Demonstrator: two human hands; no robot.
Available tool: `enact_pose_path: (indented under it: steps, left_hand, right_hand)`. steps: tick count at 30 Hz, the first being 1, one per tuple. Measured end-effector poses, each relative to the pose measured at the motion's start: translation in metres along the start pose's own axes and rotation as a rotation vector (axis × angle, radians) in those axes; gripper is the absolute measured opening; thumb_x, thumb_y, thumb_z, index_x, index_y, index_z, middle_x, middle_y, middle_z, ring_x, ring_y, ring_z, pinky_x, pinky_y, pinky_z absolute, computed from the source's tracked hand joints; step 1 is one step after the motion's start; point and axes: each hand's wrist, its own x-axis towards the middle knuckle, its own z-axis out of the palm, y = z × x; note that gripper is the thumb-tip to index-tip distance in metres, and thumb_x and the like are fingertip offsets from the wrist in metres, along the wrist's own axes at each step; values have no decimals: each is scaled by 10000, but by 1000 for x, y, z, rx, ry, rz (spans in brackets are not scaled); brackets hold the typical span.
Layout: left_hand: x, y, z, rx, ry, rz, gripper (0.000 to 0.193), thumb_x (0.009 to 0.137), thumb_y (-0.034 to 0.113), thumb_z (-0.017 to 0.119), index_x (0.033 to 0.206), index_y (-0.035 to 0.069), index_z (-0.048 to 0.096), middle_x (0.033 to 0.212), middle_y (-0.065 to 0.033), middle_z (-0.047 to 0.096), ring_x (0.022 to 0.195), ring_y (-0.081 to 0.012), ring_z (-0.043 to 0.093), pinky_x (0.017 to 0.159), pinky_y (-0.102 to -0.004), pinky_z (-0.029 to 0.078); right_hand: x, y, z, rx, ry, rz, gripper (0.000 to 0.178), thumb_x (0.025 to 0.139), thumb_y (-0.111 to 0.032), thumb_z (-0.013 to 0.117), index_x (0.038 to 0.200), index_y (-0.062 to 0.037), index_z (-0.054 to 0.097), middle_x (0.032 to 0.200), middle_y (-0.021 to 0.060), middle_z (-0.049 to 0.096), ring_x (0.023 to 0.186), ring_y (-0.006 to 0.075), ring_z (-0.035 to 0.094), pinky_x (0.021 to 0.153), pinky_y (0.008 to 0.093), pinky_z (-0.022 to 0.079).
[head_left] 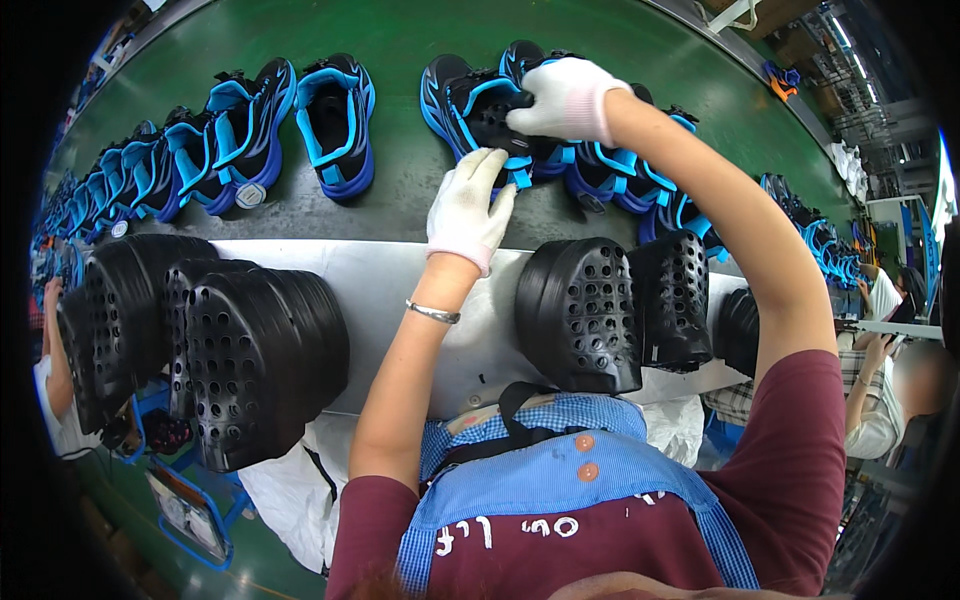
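Maroon shirt point(560, 565) is cut off below; gloved fingers point(486, 168) touch a shoe point(458, 112), grip unclear.

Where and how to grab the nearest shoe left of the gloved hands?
Probably best: pinch the shoe by its collar's right wall, coming from above right. Its opening faces up; that side has a wide gap, while a neighbouring shoe sits close on its left.

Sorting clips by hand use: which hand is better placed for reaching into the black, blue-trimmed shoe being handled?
Right, probably: the white-gloved right hand is at the opening of the shoe, while the white-gloved left hand is near the blue heel tab.
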Motion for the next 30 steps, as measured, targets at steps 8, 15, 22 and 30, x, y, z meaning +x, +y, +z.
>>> enact_pose_path:
  steps: [8, 15, 22, 30]
  left_hand:
    - [28, 9, -17, 169, -248, -146, 371, 823, 211, 664, 1183, 123, 638, 1192, -98, 628, 1011, -319, 622, 873, -393, 509]
    - [87, -24, -1, 273, -867, -234, 461, 810, 360, 623, 1228, 166, 635, 1237, -115, 644, 1093, -311, 625, 936, -378, 513]
    - [99, -17, 23, 393, -874, -297, 353, 808, 377, 653, 1063, 143, 726, 1066, -122, 713, 967, -290, 682, 876, -367, 535]
    - [92, 4, 13, 391, -903, -394, 423, 825, 440, 571, 993, 88, 735, 991, -148, 723, 912, -303, 697, 827, -383, 534]
  right_hand:
    - [50, -32, 53, 12, 43, 33, 380, 834, -362, 576, 832, -11, 725, 848, 223, 696, 814, 368, 687, 787, 419, 556]
    - [76, -39, 59, 210, -158, 155, 255, 814, -194, 636, 969, -13, 730, 976, 214, 702, 904, 350, 691, 806, 396, 561]
    - [103, -12, 90, 38, 22, 35, 226, 793, -102, 652, 988, -31, 741, 1012, 194, 710, 919, 348, 689, 812, 403, 560]
    - [67, -17, 61, 176, -146, 50, 345, 845, -284, 567, 995, -23, 733, 1032, 210, 699, 968, 358, 670, 869, 412, 525]
